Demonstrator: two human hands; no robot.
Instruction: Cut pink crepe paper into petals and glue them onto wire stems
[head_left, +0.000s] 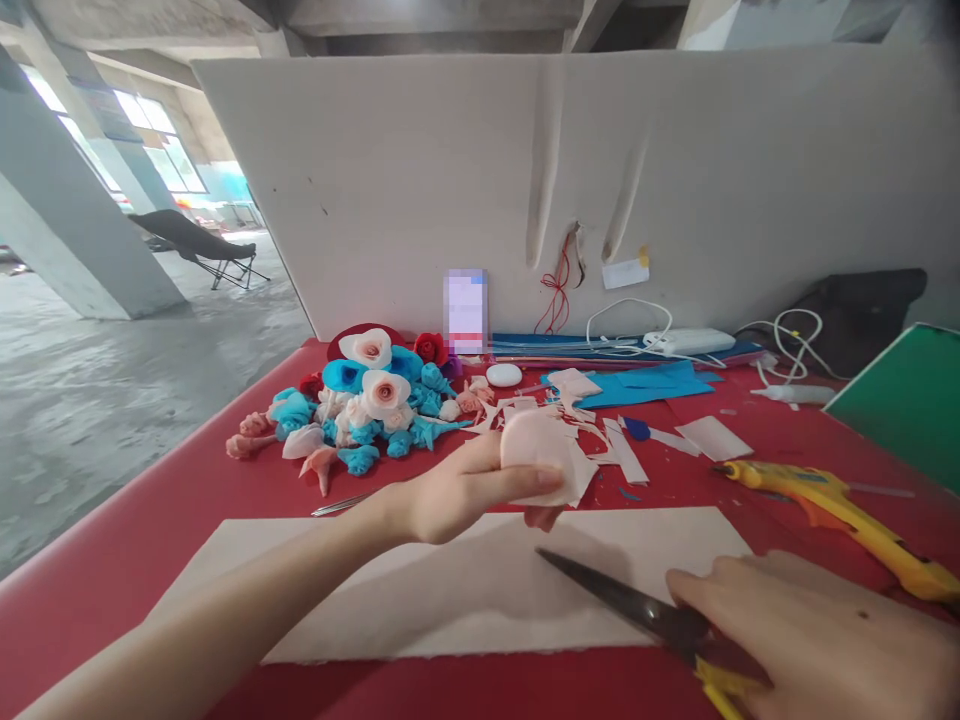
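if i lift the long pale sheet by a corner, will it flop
The pale sheet would probably sag: it is long and looks thin. It is likely light for its size, again given that thinness. It might slide easily, since the red tabletop beneath looks smooth.

R hand [817,625] & green board [904,410] cut off @ R edge; scissors [622,595] grip pt. hidden

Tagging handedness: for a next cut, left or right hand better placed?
Right, most likely. The right hand already holds the scissors, with their tip pointing toward the left hand. The left is occupied: its fingers pinch a pale piece.
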